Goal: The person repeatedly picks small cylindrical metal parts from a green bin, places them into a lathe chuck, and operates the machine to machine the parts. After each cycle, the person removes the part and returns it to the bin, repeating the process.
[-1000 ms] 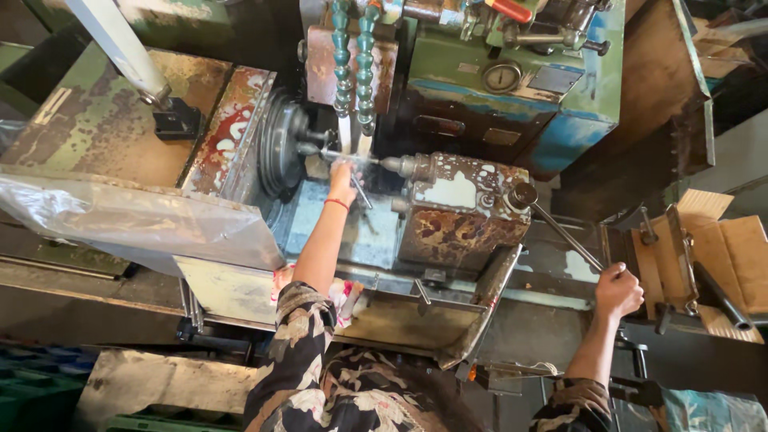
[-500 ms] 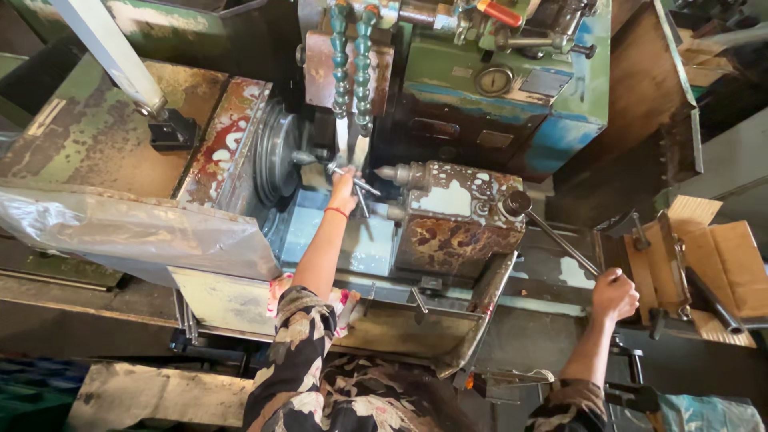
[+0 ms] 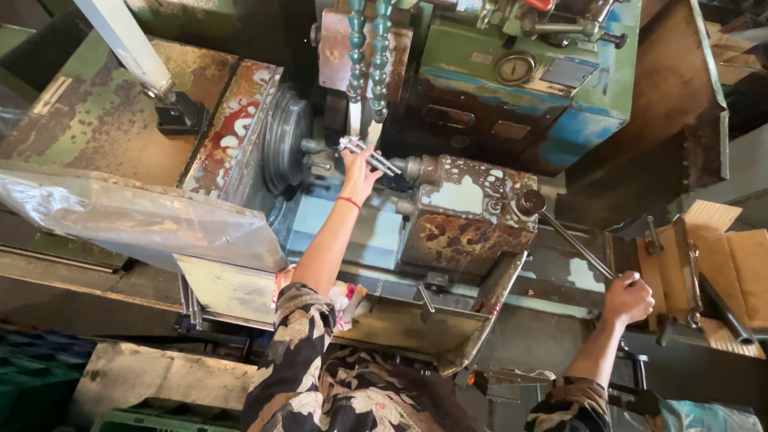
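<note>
Left hand [image 3: 360,172] is stretched out into the lathe, fingers curled around a bundle of thin metal rods [image 3: 366,155]; the rods stick out past the fingertips on both sides, one end toward the chuck [image 3: 290,150], the other toward the turret [image 3: 468,212]. The grip looks closed, though the fingers are small in view and how many rods they pinch cannot be told. Just above the fingers hang two segmented teal coolant hoses [image 3: 368,56], their nozzles ending close over the rods. A red thread circles the wrist below the hand. The chuck sits just left of the fingertips, its jaws facing the rods; the rust-blotched turret block stands just right of them, its nose pointing at the hand. Right hand [image 3: 628,298] is well apart, low at the right, fist wrapped tight on the end of a long steel lever [image 3: 572,244]; the lever runs up and left from the fingers to a round hub on the turret's corner. Right of that fist stand cardboard boxes [image 3: 744,272]. Far left of the left hand, a plastic sheet [image 3: 120,220] drapes over the headstock [image 3: 104,120]. Below both arms a rusty chip tray [image 3: 416,336] sits under the bed. Patterned sleeves cover both upper arms.
</note>
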